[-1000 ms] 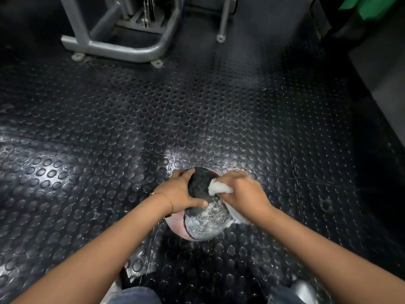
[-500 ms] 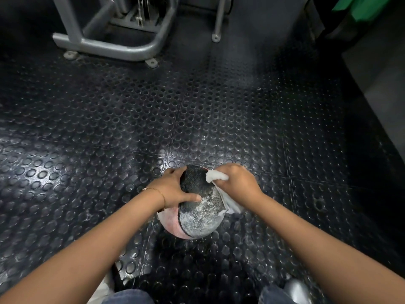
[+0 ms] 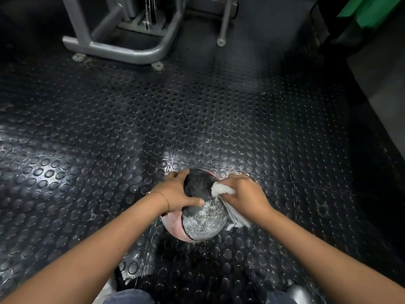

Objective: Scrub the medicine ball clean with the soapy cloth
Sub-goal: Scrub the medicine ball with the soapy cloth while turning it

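Note:
A black and pink medicine ball [image 3: 201, 220] sits on the studded rubber floor just in front of me, its near black panel greyed with soap film. My left hand [image 3: 177, 194] lies over the ball's upper left side, fingers spread across the far side and thumb stretched across the top. My right hand [image 3: 243, 196] grips a bunched white cloth [image 3: 221, 190] and presses it on the ball's upper right side. A loose tail of the cloth hangs down below my right wrist.
The black rubber floor [image 3: 219, 119] is wet and shiny around the ball. A grey gym machine frame [image 3: 122, 51] stands on the floor at the far left, with a thin grey post [image 3: 223, 29] to its right. My knees are at the bottom edge.
My right hand with the cloth has slid a little down the ball's right side. My left hand keeps the same hold. The camera has drifted slightly.

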Demonstrator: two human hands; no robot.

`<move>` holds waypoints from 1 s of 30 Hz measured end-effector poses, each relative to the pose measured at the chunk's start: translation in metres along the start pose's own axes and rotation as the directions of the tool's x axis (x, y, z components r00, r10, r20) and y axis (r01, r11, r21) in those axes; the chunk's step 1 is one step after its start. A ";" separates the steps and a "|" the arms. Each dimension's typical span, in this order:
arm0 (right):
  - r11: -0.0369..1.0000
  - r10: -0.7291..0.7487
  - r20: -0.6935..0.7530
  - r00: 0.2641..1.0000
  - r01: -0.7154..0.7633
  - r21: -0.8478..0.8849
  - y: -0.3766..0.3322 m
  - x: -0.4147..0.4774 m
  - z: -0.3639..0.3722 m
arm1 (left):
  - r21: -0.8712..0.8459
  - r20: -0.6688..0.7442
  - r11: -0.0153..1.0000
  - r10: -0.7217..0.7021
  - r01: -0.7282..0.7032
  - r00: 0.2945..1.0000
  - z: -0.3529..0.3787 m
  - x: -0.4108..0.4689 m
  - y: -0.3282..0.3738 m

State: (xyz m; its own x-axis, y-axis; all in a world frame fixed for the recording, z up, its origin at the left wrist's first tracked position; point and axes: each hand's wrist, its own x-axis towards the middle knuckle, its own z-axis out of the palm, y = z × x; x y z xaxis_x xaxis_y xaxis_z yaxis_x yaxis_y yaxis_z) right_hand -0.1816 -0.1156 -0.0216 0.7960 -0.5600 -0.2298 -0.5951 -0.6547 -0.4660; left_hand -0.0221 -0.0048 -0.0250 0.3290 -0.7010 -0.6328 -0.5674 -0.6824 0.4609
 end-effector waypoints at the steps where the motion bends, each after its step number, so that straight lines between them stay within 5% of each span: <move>1: 1.000 0.027 0.001 1.000 -0.027 0.006 0.003 0.002 -0.001 | 0.008 -0.007 1.000 0.013 -0.013 1.000 0.002 -0.001 0.000; 5: 0.989 0.149 -0.035 0.988 -0.149 0.004 0.007 0.012 0.004 | 0.010 -0.002 1.000 0.002 -0.002 1.000 0.003 -0.001 0.005; 9: 0.999 0.033 -0.053 0.998 -0.032 0.007 0.000 -0.003 0.007 | -0.043 0.007 0.998 -0.041 0.041 0.999 -0.004 0.003 0.004; 14: 0.994 0.103 -0.079 0.991 -0.105 -0.013 0.008 0.018 0.004 | 0.089 -0.034 0.993 -0.075 0.077 0.997 -0.002 0.010 0.012; 17: 0.997 0.078 -0.057 0.995 -0.076 0.029 0.009 0.027 0.004 | 0.249 -0.045 0.965 0.103 -0.089 0.994 -0.004 0.015 0.011; 20: 0.994 0.090 0.008 0.996 -0.090 0.063 0.005 0.033 0.001 | 0.266 0.154 0.923 0.244 -0.278 0.957 -0.013 0.018 0.004; 23: 0.998 0.059 0.024 0.998 -0.059 0.003 -0.003 0.034 -0.003 | 0.315 0.226 0.898 0.245 -0.309 0.943 -0.018 0.017 -0.006; 28: 0.980 -0.112 -0.015 0.994 0.108 -0.168 -0.017 0.008 -0.002 | 0.353 0.097 0.893 0.263 -0.280 0.960 -0.007 0.001 -0.008; 30: 0.994 -0.025 -0.004 1.000 0.025 -0.104 -0.018 0.010 -0.003 | 0.369 0.049 0.894 0.256 -0.256 0.965 0.000 -0.002 -0.006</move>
State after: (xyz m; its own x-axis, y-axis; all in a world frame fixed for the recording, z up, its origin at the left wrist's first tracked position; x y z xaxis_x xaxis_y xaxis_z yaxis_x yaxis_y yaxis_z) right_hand -0.1632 -0.1107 -0.0130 0.8103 -0.5455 -0.2141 -0.5836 -0.7177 -0.3798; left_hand -0.0188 0.0008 -0.0265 0.1356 -0.8413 -0.5233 -0.8696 -0.3541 0.3440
